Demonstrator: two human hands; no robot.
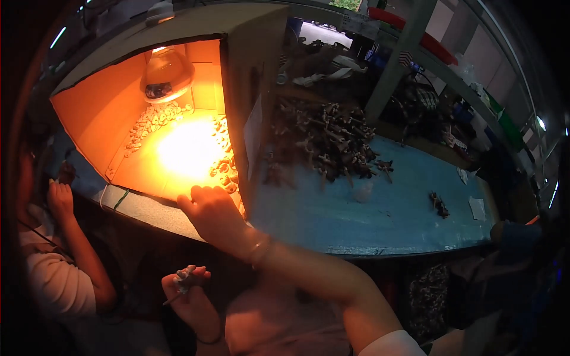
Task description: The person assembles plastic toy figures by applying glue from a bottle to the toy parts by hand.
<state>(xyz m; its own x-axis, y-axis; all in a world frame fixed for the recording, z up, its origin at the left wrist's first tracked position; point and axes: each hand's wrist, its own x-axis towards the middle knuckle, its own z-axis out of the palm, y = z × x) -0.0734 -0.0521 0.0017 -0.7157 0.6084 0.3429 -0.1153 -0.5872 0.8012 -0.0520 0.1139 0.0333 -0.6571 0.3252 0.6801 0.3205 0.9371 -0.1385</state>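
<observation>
My left hand (193, 305) is low in front of the table, closed round a small pale jointed-looking piece (186, 276) with a thin stick-like part pointing down. What exactly the piece is I cannot make out. My right arm crosses over to the front opening of a cardboard box (237, 35), and my right hand (217, 216) is at its lower right edge with the fingers curled down. Its fingertips are hidden, beside several small rounded pieces (223, 167) on the box floor. Inside, a glowing bulb lamp (168, 77) hangs over a bright patch.
More small pale pieces (151, 123) lie along the box's left inside wall. Right of the box, a heap of dark limbed pieces (338, 136) covers part of a blue table (356, 219). A metal post (401, 59) rises behind. At left a co-worker's hand (60, 202) is raised.
</observation>
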